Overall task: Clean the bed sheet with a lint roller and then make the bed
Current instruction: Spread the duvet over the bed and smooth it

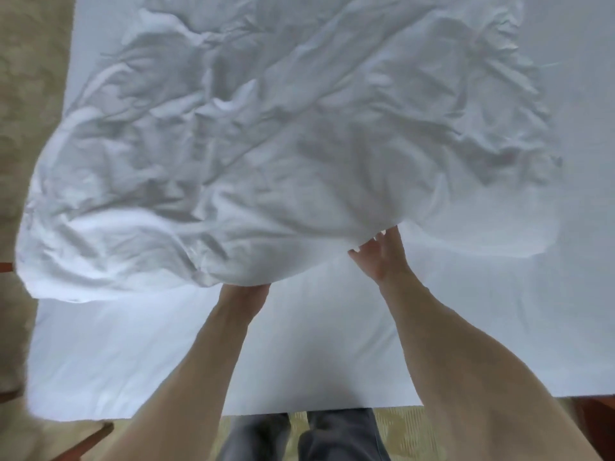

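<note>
A crumpled white duvet (266, 144) lies spread over the far and middle part of the bed. Beneath it the smooth white bed sheet (332, 344) covers the mattress up to the near edge. My left hand (248, 291) is at the duvet's near edge, and its fingers are hidden under the cloth. My right hand (379, 254) reaches to the same edge further right, with its fingers straight and spread and their tips against the fabric. No lint roller is in view.
Beige patterned carpet (30, 94) runs along the left of the bed and below its near edge. A brown wooden bed frame corner (93, 437) shows at the lower left. My legs in dark trousers (299, 437) stand at the bed's foot.
</note>
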`<action>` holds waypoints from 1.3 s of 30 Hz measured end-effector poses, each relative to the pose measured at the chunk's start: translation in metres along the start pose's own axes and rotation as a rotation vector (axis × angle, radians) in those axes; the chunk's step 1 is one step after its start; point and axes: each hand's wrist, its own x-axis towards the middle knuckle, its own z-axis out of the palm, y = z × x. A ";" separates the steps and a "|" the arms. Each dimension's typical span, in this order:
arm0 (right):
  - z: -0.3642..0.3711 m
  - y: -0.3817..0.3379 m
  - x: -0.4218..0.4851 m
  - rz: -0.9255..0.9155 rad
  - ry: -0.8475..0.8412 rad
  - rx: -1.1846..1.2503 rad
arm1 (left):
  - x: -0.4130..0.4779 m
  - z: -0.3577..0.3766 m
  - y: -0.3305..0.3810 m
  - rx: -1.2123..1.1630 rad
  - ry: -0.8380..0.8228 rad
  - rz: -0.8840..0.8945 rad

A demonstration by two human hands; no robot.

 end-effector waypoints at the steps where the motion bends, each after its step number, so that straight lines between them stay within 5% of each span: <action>1: 0.007 -0.002 0.001 -0.011 -0.029 0.025 | -0.005 -0.004 0.006 -0.116 -0.010 0.011; 5: 0.014 -0.012 -0.020 -0.066 0.041 0.069 | -0.049 -0.011 0.009 -0.483 -0.036 -0.124; 11: 0.001 -0.026 -0.115 -0.262 0.275 -0.168 | -0.110 -0.041 0.001 -0.429 -0.053 -0.163; 21: 0.018 0.047 -0.248 -0.679 0.637 -0.362 | -0.207 -0.154 -0.011 -0.472 -0.151 -0.154; 30: 0.013 0.053 -0.272 -0.413 0.342 -0.153 | -0.196 -0.149 0.013 -0.420 -0.236 -0.176; 39: -0.072 0.103 -0.152 -0.098 0.353 -0.257 | -0.114 -0.134 -0.074 -0.518 -0.083 -0.327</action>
